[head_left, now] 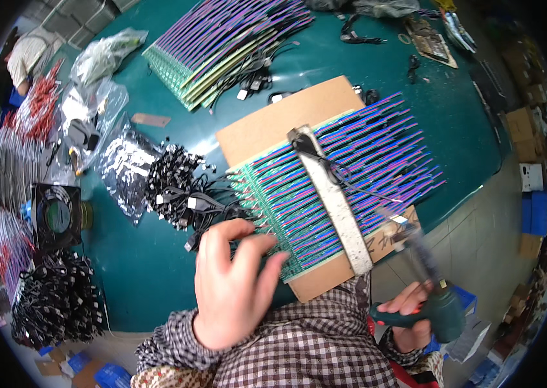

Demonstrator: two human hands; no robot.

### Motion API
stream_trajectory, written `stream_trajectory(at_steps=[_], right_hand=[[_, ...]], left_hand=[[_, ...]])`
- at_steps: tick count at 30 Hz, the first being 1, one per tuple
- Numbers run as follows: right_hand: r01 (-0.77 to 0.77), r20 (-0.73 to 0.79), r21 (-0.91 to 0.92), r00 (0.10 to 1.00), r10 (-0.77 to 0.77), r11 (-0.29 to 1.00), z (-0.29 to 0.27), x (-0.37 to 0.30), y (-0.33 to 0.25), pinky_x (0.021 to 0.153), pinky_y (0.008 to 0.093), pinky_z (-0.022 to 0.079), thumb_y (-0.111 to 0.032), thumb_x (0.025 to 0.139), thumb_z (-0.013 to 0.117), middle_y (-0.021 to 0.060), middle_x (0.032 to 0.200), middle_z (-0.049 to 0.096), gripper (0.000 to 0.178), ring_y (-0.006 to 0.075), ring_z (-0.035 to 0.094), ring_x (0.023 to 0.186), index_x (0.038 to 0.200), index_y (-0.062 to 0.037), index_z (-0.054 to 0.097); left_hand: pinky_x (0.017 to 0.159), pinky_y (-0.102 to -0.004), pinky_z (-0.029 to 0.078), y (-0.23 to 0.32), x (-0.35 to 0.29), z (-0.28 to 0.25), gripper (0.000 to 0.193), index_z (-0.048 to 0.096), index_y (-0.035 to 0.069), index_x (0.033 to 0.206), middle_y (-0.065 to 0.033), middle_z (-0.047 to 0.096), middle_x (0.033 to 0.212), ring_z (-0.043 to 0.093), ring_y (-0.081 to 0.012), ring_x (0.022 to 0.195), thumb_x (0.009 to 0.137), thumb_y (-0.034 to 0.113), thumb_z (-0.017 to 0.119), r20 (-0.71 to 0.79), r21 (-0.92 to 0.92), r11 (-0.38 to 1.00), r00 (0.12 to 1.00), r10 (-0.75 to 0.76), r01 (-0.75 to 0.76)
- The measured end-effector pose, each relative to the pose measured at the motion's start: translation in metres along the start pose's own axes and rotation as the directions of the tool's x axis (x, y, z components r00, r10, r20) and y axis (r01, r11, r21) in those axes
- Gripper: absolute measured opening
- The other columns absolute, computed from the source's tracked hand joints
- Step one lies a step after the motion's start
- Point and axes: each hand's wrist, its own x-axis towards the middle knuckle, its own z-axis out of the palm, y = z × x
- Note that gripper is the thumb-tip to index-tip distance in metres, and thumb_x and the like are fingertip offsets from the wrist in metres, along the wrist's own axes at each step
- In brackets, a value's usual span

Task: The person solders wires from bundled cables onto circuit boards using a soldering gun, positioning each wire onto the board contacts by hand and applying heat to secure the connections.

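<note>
My left hand (230, 284) is raised over the near left edge of a green circuit board panel (262, 204), fingers bent and apart, with nothing visible in them. Rows of blue, pink and black wires (377, 139) lie across that panel toward the right. A worn metal bar (333, 200) presses over the wires, with a black cable (315, 150) on top. In my right hand (409, 313) is a dark green pistol-shaped soldering gun (447, 315), its blurred front end pointing at the cardboard's right corner. Brown cardboard (286, 123) lies under the panel.
A heap of black cables with small connectors (173, 178) sits left of the panel, beside a silvery bag (124, 165). Another stack of wired panels (221, 45) lies at the back. A black fan (56, 216) and more cable bundles (56, 297) stand at the left.
</note>
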Motion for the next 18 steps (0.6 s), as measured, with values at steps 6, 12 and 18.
stream_trajectory(at_steps=[6,12,18], right_hand=[[0.226,-0.106,0.163,0.972,-0.211,0.96,0.013,0.038,-0.014,0.069,0.0367,0.059,-0.034,0.095,0.055,0.0069,0.083,0.049,0.043,0.0187,0.053,0.079,0.116,-0.0017,0.035],[0.233,-0.132,0.198,0.969,-0.21,0.952,-0.001,0.037,-0.008,0.067,0.0376,0.059,-0.035,0.095,0.055,0.0081,0.087,0.051,0.043,0.0205,0.058,0.082,0.117,-0.0022,0.037],[0.131,-0.06,0.099,0.99,-0.125,0.986,0.028,0.057,-0.04,0.07,0.041,0.059,-0.027,0.086,0.067,0.0125,0.095,0.058,0.045,0.0261,0.064,0.088,0.113,-0.0014,0.044]], left_hand=[[0.097,-0.0482,0.043,0.045,0.072,0.033,0.02,0.065,0.01,0.092,-0.0067,0.063,0.097,0.06,-0.0287,0.103,0.072,0.009,0.07,0.069,-0.118,0.87,0.87,0.488,-0.479],[0.054,-0.0298,0.048,0.033,0.093,0.04,0.019,0.065,0.002,0.091,-0.0096,0.061,0.079,0.061,-0.0236,0.065,0.074,-0.005,0.071,-0.219,-0.222,0.774,0.804,0.553,-0.593],[0.061,-0.0283,0.049,0.068,0.067,-0.015,0.021,0.068,-0.003,0.092,-0.0107,0.064,0.08,0.063,-0.0209,0.071,0.072,-0.008,0.073,-0.093,-0.497,0.753,0.889,0.448,-0.431]])
